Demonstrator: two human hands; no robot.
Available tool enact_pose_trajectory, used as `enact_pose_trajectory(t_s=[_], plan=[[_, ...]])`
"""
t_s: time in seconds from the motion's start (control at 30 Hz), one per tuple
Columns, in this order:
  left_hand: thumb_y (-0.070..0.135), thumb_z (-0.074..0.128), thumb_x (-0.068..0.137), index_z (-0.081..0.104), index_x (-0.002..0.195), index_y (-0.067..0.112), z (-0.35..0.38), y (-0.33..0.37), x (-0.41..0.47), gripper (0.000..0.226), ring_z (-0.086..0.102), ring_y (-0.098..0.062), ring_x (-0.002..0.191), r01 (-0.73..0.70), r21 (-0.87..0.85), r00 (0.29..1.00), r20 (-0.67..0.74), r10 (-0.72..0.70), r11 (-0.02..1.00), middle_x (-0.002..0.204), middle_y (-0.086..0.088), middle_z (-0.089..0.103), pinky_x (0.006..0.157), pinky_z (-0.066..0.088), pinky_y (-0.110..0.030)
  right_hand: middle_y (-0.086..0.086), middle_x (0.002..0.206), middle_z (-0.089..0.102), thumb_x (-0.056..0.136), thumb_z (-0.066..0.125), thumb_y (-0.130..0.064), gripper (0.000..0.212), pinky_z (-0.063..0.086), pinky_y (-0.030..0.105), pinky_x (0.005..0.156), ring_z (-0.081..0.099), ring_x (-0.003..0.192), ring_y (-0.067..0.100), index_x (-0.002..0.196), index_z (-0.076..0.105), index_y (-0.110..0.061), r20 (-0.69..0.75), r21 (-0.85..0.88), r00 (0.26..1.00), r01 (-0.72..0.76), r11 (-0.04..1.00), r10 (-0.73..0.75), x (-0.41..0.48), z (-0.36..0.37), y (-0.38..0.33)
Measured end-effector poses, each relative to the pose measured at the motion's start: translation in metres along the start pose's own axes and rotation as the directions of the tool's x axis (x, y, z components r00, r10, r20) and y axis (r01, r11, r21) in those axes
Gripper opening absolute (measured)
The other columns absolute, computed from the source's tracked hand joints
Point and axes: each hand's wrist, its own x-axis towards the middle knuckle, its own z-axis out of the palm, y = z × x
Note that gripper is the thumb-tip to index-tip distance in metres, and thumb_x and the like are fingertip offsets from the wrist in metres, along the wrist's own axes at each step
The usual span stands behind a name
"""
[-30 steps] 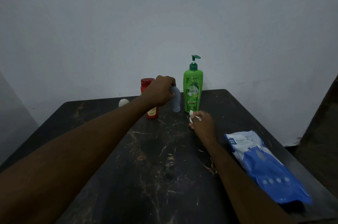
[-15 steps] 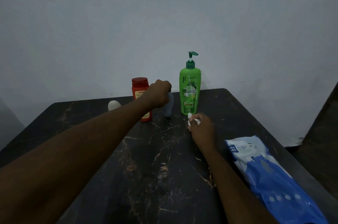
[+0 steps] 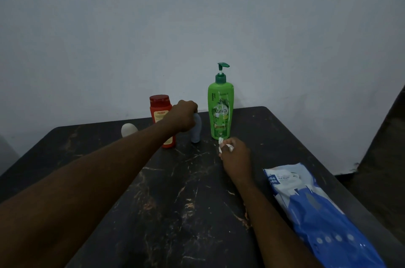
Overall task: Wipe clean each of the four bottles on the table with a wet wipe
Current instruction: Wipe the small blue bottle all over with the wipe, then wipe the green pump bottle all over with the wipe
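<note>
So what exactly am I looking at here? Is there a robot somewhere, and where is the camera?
There is no robot here. These are a person's two bare arms, filmed by one camera worn on the head, looking forward and down. On the dark, scratched table, four bottles stand near the wall: a small white bottle partly behind the arm, a red bottle, a small grey bottle and a tall green pump bottle. The left hand grips the top of the small grey bottle. The right hand pinches a crumpled white wet wipe just in front of the green pump bottle. At the right lies a blue and white pack of wet wipes.
</note>
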Motion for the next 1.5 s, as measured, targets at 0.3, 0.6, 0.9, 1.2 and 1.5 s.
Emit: enact_pose_trajectory(t_s=[0.3,0.6,0.9,1.2,1.5], plan=[[0.009,0.072,0.087,0.060,0.126,0.007,-0.005,0.007,-0.002,0.040,0.063,-0.026,0.105,0.019,0.023,0.999,0.034,-0.020,1.000,0.123,-0.015,0.063,0.070,0.047,-0.028,-0.005,0.084,0.066,0.094,0.059,-0.020,0.008,0.045,0.017,0.059,0.064,0.075,0.006,0.093,0.066,-0.018,0.007,0.006,1.000,-0.006,1.000,0.006,-0.004,-0.003,-0.006],[0.040,0.080,0.084,0.054,0.134,0.008,-0.040,0.024,-0.001,0.065,0.058,-0.030,0.117,-0.044,0.112,0.999,-0.009,0.045,0.993,0.132,-0.013,0.059,0.093,0.052,-0.042,-0.003,0.083,0.067,0.094,0.058,-0.017,0.008,0.049,0.019,0.060,0.066,0.074,0.008,0.090,0.065,-0.018,0.011,0.021,1.000,-0.014,1.000,0.014,-0.005,-0.004,-0.009],[0.049,0.083,0.078,0.050,0.139,0.005,-0.078,0.051,0.023,0.082,0.056,-0.029,0.117,-0.046,-0.129,0.996,-0.081,0.036,0.991,0.131,-0.015,0.060,0.084,0.046,-0.033,-0.001,0.083,0.067,0.094,0.058,-0.017,0.008,0.049,0.022,0.064,0.064,0.078,0.011,0.090,0.066,-0.017,-0.059,0.065,0.998,-0.013,0.998,0.017,-0.004,-0.003,-0.006],[0.043,0.088,0.074,0.066,0.114,0.009,-0.050,0.067,0.048,0.057,0.067,-0.027,0.105,0.021,-0.449,0.999,-0.020,-0.034,0.893,0.113,-0.009,0.070,0.087,0.058,-0.040,-0.002,0.081,0.064,0.095,0.056,-0.014,0.011,0.045,0.018,0.059,0.062,0.074,0.009,0.088,0.063,-0.018,-0.147,0.142,0.988,-0.021,0.990,0.042,-0.004,-0.007,-0.007],[0.038,0.088,0.074,0.066,0.099,0.008,-0.047,0.061,0.006,0.046,0.062,-0.021,0.088,0.042,-0.520,0.980,-0.146,-0.137,0.853,0.096,-0.006,0.068,0.062,0.045,-0.026,-0.004,0.082,0.063,0.093,0.058,-0.012,0.006,0.039,0.008,0.057,0.058,0.073,0.004,0.093,0.064,-0.013,-0.228,0.186,0.969,-0.053,0.981,0.095,-0.012,-0.018,-0.021]])
